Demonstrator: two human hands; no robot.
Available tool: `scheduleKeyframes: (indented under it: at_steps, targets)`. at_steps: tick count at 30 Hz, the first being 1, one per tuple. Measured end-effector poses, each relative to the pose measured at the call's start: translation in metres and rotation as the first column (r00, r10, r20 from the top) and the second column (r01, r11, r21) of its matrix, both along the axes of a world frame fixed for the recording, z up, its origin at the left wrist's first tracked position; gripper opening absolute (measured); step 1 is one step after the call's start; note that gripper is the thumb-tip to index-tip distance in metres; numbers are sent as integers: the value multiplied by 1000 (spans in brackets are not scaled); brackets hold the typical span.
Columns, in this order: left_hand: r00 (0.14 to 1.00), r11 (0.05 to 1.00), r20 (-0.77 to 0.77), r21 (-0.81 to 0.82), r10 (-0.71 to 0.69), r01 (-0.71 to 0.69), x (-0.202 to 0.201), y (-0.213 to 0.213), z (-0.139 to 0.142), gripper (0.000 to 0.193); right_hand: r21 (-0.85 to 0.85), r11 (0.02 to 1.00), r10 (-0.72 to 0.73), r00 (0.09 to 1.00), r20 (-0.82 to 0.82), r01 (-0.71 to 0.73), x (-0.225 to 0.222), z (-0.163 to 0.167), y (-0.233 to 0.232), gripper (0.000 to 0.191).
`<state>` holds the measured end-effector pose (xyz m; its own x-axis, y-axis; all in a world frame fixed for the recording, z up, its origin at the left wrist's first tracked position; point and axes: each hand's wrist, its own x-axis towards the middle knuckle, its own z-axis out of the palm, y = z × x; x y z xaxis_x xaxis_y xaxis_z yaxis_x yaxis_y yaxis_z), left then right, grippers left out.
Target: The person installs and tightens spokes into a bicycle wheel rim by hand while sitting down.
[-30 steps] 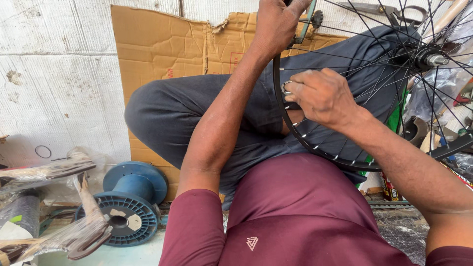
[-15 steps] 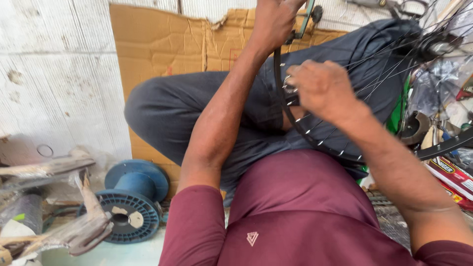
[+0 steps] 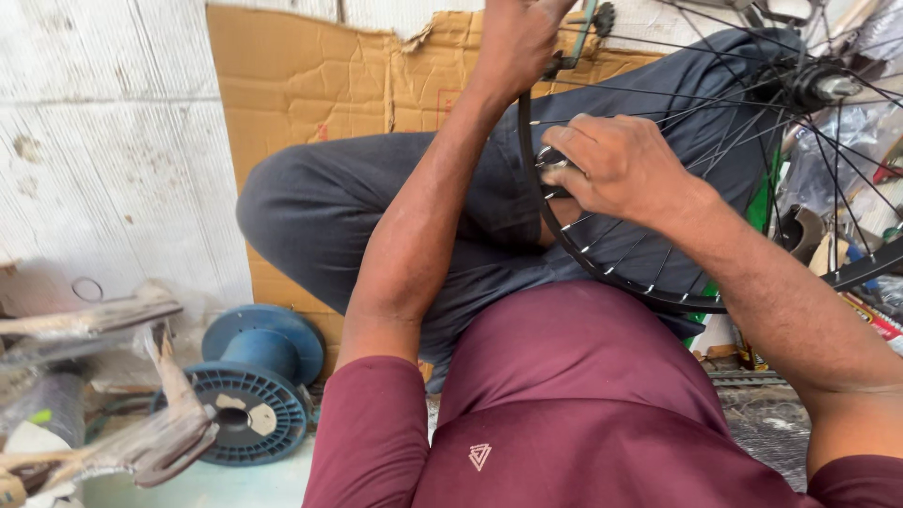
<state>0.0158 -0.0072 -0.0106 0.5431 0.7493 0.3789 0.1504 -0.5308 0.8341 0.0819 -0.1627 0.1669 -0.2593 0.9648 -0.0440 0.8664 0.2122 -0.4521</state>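
Observation:
A black bicycle wheel rim (image 3: 602, 273) with thin metal spokes (image 3: 715, 103) and a hub (image 3: 816, 83) stands upright against my raised knee in dark trousers (image 3: 339, 198). My left hand (image 3: 515, 38) grips the rim near its top, at the upper edge of the view. My right hand (image 3: 616, 167) is closed around a small metal tool (image 3: 550, 162) pressed against the inside of the rim. I wear a maroon shirt (image 3: 564, 404).
A sheet of brown cardboard (image 3: 320, 85) leans on a white wall (image 3: 103, 141) behind my leg. A blue plastic spool (image 3: 249, 390) lies at lower left beside scrap wood and plastic (image 3: 103, 414). Cluttered parts and packets (image 3: 865, 235) sit at the right.
The view has shifted slightly. My right hand has moved a little lower along the rim with the tool. My left hand keeps its hold on the rim.

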Motion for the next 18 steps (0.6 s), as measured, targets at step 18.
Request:
scheduleKeyframes:
  at_steps: [18]
  targets:
    - [919, 762, 393, -604, 31, 232, -12, -5, 37, 27, -18, 1000, -19, 999, 38, 19, 9, -2, 1, 14]
